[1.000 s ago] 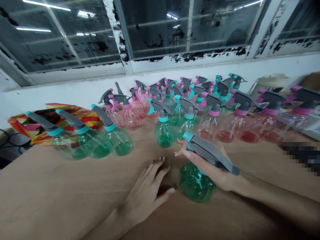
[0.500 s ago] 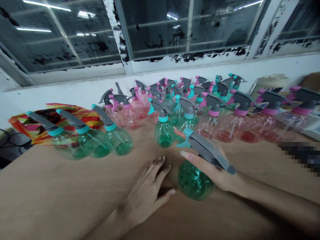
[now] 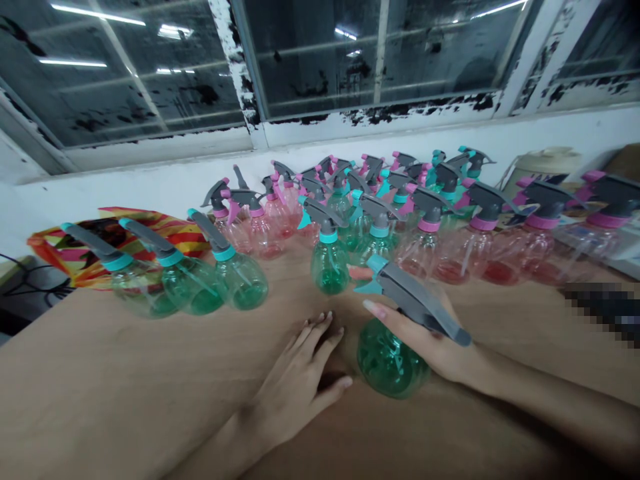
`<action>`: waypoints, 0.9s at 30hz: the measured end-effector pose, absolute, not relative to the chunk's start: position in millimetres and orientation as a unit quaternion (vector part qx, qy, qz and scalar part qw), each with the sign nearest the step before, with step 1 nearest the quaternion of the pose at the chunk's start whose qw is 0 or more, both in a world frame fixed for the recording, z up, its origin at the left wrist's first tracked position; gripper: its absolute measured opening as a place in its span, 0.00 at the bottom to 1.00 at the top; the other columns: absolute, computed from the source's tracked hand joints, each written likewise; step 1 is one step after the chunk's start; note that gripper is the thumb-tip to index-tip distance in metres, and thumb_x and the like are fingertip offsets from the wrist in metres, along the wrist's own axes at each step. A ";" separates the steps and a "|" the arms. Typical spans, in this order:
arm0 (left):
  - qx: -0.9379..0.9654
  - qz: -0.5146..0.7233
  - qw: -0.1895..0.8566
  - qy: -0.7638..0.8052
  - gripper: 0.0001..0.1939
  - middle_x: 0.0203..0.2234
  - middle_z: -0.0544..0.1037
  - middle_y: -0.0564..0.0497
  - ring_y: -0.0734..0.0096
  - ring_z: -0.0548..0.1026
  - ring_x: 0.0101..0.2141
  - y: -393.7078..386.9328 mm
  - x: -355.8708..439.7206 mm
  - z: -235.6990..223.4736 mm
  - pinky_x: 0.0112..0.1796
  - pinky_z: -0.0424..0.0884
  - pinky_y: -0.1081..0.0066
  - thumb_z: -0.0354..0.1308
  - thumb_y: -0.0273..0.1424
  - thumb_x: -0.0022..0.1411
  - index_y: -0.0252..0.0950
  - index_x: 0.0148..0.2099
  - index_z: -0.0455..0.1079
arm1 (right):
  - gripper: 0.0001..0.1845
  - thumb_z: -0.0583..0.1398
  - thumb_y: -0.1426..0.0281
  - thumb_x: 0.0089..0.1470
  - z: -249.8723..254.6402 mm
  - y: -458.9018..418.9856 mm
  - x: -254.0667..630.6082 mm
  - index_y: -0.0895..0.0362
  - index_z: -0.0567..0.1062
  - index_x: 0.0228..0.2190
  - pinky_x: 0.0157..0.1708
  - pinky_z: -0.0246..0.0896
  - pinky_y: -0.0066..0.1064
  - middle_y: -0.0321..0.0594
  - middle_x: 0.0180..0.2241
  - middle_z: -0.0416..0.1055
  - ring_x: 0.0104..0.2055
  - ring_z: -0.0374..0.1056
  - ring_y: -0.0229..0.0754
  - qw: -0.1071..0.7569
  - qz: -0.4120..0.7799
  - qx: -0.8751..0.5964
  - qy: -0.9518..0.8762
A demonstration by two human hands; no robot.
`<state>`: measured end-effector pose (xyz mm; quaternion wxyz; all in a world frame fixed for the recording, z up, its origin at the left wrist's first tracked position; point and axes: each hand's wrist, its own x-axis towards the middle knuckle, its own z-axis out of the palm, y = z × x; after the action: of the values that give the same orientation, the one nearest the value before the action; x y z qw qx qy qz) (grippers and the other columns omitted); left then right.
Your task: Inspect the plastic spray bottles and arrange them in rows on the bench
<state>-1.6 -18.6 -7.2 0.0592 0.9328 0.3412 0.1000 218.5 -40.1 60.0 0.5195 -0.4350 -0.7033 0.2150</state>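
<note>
A green spray bottle (image 3: 393, 363) with a grey and teal trigger head stands on the wooden table (image 3: 125, 393). My right hand (image 3: 430, 340) is wrapped around its neck just under the head, thumb in front; part of the fingers is hidden behind the bottle. To the left of it my left hand (image 3: 300, 380) lies flat on the tabletop, fingers stretched out, holding nothing. Past my hands stands another green spray bottle (image 3: 331, 263). Three green spray bottles, the nearest one (image 3: 243, 283) among them, stand in a row to the left.
Several pink spray bottles (image 3: 453, 263) line the right and back. A colourful plastic bag (image 3: 165, 230) lies behind the left row, with black cables (image 3: 35, 280) beside it. A beige container (image 3: 545, 163) stands at the back right. A blurred dark object (image 3: 605, 303) lies at the right edge.
The view has shifted very slightly. Both hands and the held spray bottle stay in nearly the same place.
</note>
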 end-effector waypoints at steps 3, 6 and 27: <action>0.933 0.099 0.056 0.342 0.33 0.64 0.53 0.41 0.53 0.52 0.62 -18.7 -1.9 -7.7 0.57 0.55 0.50 0.54 0.42 0.65 0.37 0.66 0.47 | 0.08 0.60 0.68 0.54 60.3 -40.2 217.2 0.51 0.73 0.38 0.39 0.68 0.36 0.37 0.38 0.76 0.39 0.73 0.43 0.536 0.257 -0.430 -0.680; 0.933 0.098 0.054 0.342 0.33 0.64 0.53 0.41 0.54 0.52 0.62 -18.8 -2.1 -8.2 0.57 0.55 0.50 0.53 0.42 0.65 0.37 0.66 0.47 | 0.07 0.59 0.67 0.55 60.3 -38.7 216.8 0.52 0.73 0.37 0.32 0.68 0.33 0.36 0.34 0.75 0.32 0.72 0.41 0.530 0.267 -0.432 -0.679; 0.929 0.133 0.072 0.338 0.30 0.61 0.58 0.43 0.52 0.57 0.60 -16.0 -2.3 -8.1 0.55 0.59 0.51 0.57 0.40 0.63 0.39 0.63 0.53 | 0.14 0.59 0.58 0.52 62.6 -37.2 219.0 0.53 0.75 0.36 0.21 0.56 0.30 0.33 0.24 0.68 0.18 0.57 0.33 0.507 0.263 -0.442 -0.692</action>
<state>-2.3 -16.0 -8.1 0.0723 0.9289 0.3380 0.1331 219.0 -37.2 62.6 0.5069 -0.4420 -0.6917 0.2631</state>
